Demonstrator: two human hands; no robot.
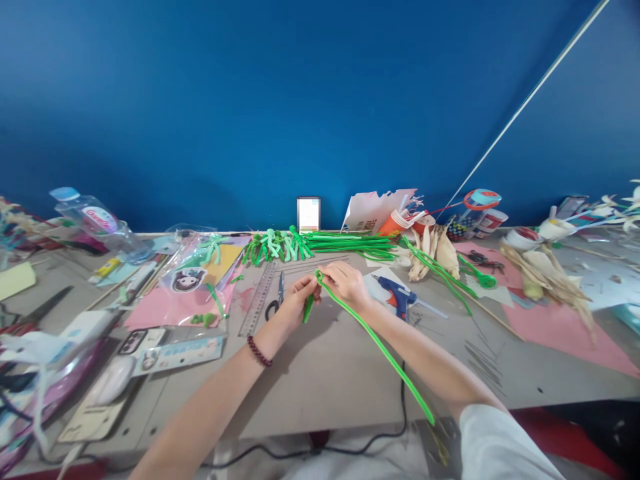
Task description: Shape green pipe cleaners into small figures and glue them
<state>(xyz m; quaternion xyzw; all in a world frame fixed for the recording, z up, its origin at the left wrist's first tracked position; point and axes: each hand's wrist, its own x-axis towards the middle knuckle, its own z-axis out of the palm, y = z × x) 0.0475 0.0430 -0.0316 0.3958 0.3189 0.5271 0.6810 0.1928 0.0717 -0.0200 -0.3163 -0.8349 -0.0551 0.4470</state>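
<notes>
Both hands meet over the middle of the table. My left hand point(299, 299), with a dark beaded bracelet on the wrist, is closed on a short green piece point(309, 309) that hangs below the fingers. My right hand point(344, 283) is closed at the looped top of a long green fuzzy stem point(380, 343). From there the stem runs down to the right across my right forearm, to frayed wire-like ends. Just behind the hands lie a bundle of green stems point(350, 244) and a row of curled green pieces point(277, 245).
A blue glue gun point(399, 293) lies right of my hands. Scissors point(276, 301) and a clear ruler point(259, 300) lie left. Farther left are a plastic bag point(190, 273), a white mouse point(114, 380) and a bottle point(97, 217). Dried husks point(547, 277) lie right. A black cable crosses the front edge.
</notes>
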